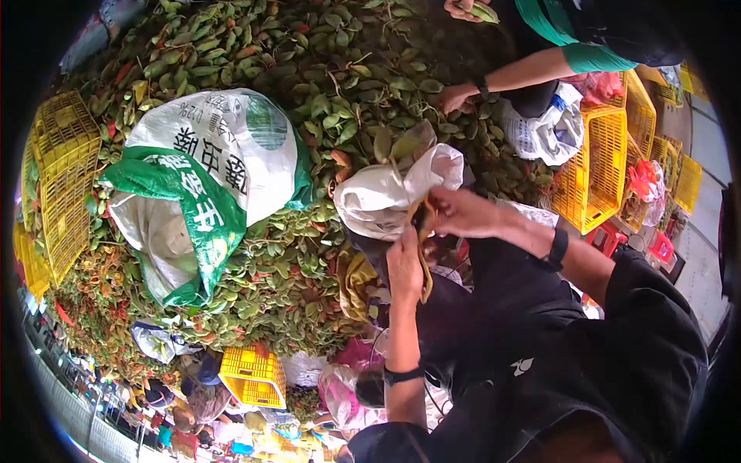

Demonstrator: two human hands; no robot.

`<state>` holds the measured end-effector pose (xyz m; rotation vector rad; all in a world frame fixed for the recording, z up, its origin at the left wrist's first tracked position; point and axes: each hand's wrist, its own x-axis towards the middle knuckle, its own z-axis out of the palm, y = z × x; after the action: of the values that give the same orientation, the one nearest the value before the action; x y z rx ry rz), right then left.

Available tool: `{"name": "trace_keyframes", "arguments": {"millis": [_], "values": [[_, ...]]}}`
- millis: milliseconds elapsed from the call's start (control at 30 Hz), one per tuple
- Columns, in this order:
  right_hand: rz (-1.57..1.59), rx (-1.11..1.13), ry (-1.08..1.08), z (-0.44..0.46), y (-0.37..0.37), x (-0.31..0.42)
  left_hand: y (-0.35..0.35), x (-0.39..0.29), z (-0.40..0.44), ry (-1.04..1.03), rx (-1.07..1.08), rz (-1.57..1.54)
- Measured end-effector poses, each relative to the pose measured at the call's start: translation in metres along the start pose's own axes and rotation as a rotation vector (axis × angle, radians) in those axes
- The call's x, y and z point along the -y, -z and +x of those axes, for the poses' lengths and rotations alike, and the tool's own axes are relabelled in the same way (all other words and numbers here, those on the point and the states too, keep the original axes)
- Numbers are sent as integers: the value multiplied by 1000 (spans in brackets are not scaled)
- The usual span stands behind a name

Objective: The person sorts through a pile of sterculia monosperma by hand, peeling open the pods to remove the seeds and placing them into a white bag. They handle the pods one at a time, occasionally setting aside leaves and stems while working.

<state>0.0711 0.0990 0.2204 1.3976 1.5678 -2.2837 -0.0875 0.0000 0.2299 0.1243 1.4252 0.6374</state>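
My left hand (405,266) and my right hand (454,213) are close together in front of my lap. The fingers of both are closed on a narrow yellow-brown strip (425,266), which hangs down past the left hand. I cannot make out what the strip is. Just beyond my hands sits a rumpled white sack (370,202), its edge touching or nearly touching my right hand. Large green-brown leaves (413,143) stand at the sack's far side. A mustard-yellow cloth (355,282) lies left of my left hand.
A wide heap of green and reddish leaves (285,282) spreads ahead. On it lies a large white-and-green printed sack (208,154). Yellow crates stand left (65,177), right (602,166) and below (255,376). A co-worker's hand (457,97) touches the heap; their other hand (472,11) holds something green.
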Motion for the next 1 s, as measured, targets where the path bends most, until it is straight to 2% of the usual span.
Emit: {"name": "trace_keyframes", "arguments": {"millis": [33, 67, 133, 167, 233, 300, 333, 400, 500, 567, 733, 833, 867, 900, 933, 1000], "values": [[-157, -8, -109, -6, -5, 10, 0, 14, -3, -17, -18, -4], [-252, -14, -91, -5, -11, -6, 0, 29, -6, -29, -34, -7], [-348, -177, 211, -1, -21, -23, -2, 37, -8, -27, -13, 138], [-343, -172, 200, -1, -22, -33, -3, 42, -8, -14, -28, 238], [-412, 9, 171, 1, -21, -31, -4, 42, -16, 7, -37, 336], [-488, 1, 228, -10, -19, -12, -6, 40, -32, -282, -153, 508], [-559, -12, 295, -19, -18, 5, -8, 32, -41, -280, -152, 503], [-507, -44, 318, -35, -19, 32, -9, 9, -63, -367, -189, 576], [-703, -147, 347, -48, -27, 46, -13, -9, -80, -458, -202, 645], [-712, -147, 328, -48, -36, 34, -15, -11, -85, -531, -209, 713], [-614, -234, 302, -38, -52, 30, -10, -21, -92, -538, -238, 713], [-453, -304, 422, -34, -56, 27, -3, -38, -88, -764, -280, 926], [-334, -315, 492, -34, -58, 25, -1, -44, -89, -779, -290, 980], [-358, -316, 561, -35, -57, 21, 2, -50, -90, -772, -308, 1043], [-136, -138, 227, -49, -52, 36, 6, -55, -91, -766, -331, 1106], [385, -28, -123, -63, -42, 60, 17, -62, -90, -847, -335, 1080]]}}
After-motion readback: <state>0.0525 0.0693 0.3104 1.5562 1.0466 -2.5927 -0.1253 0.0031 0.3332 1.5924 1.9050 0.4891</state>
